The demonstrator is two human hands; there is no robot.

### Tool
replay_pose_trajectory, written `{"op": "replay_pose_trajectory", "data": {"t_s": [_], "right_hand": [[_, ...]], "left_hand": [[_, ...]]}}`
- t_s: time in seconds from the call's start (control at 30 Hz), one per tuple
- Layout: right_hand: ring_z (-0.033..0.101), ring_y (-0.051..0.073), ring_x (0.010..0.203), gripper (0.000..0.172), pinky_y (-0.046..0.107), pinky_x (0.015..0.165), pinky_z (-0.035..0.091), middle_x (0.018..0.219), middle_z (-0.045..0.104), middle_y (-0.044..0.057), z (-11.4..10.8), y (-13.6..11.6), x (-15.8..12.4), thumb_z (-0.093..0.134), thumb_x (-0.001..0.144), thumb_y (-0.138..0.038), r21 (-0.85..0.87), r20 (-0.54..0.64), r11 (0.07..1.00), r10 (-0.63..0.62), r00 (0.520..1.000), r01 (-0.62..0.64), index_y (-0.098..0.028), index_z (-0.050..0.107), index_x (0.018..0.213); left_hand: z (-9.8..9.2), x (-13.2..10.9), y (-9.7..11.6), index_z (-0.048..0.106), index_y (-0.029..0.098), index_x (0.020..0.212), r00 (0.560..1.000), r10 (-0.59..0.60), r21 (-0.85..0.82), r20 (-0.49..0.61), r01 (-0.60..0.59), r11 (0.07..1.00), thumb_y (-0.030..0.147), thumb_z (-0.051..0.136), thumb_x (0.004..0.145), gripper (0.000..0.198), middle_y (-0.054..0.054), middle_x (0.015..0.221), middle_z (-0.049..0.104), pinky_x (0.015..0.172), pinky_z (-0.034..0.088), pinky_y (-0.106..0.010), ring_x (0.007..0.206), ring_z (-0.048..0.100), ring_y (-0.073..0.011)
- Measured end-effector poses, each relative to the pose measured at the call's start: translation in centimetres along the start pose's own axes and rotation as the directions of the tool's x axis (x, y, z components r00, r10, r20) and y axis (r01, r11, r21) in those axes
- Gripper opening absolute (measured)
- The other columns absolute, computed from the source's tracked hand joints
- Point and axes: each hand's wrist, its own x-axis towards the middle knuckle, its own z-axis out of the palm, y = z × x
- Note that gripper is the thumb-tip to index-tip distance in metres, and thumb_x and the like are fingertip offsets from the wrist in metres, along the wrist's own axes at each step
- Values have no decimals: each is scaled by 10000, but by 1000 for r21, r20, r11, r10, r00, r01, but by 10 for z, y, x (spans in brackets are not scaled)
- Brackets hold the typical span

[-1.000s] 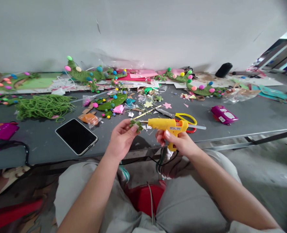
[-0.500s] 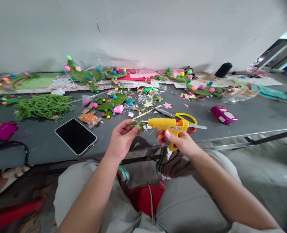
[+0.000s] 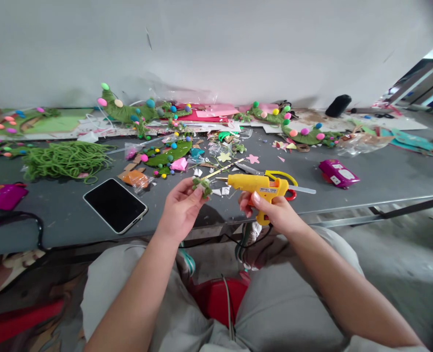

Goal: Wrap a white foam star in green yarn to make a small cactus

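Between the thumb and fingers of my left hand is a small green, leafy-looking craft piece with a whitish patch on it. My right hand is wrapped round the grip of a yellow glue gun, its metal nozzle pointing left. A short gap separates the nozzle from the green piece. A clear glue stick juts from the gun's rear. Behind the gun lie scissors with yellow and red handles, partly hidden by it. A thin patterned stick rests just beyond my left hand.
A phone lies on the grey table left of my hands, with a heap of green cord behind it. Purple devices sit at both sides. Green pieces with coloured pompoms, paper scraps and plastic bags line the back.
My left hand and the green piece have shifted slightly left, and the glue gun slightly right. The gap between nozzle and piece has widened.
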Motion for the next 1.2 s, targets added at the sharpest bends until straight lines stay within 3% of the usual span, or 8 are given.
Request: {"op": "replay_pose_trajectory", "data": {"t_s": [0.13,0.5,0.73,1.2], "right_hand": [[588,114,685,435,258,640,512,864,674,55,0,2,1,702,880,-596,24,-52,1000,4,999,-3,-162,698,860],[588,136,670,442,284,611,535,816,678,55,5,2,3,730,834,-621,-103,-94,995,-14,996,5,-185,676,881],[607,138,699,449,280,617,544,829,689,61,8,5,5,749,815,-622,-95,-85,995,-3,996,-5,-185,680,895],[589,122,680,450,262,620,542,794,648,43,8,2,2,719,844,-625,-74,-51,997,-11,999,8,-180,650,858]], "left_hand": [[1,0,2,768,177,876,1000,-31,-7,-3,31,999,191,953,617,319,0,812,755,694,594,-210,715,708,-112],[1,3,3,736,161,917,996,-20,26,-92,22,999,201,900,710,267,-28,912,773,862,607,-255,947,760,-183],[-1,5,0,739,170,883,987,-9,1,-161,10,1000,160,937,614,333,25,792,738,614,533,-164,682,681,-76],[0,4,-3,769,170,858,996,9,27,-84,-6,1000,184,955,607,313,18,770,732,673,576,-185,683,683,-83]]}}
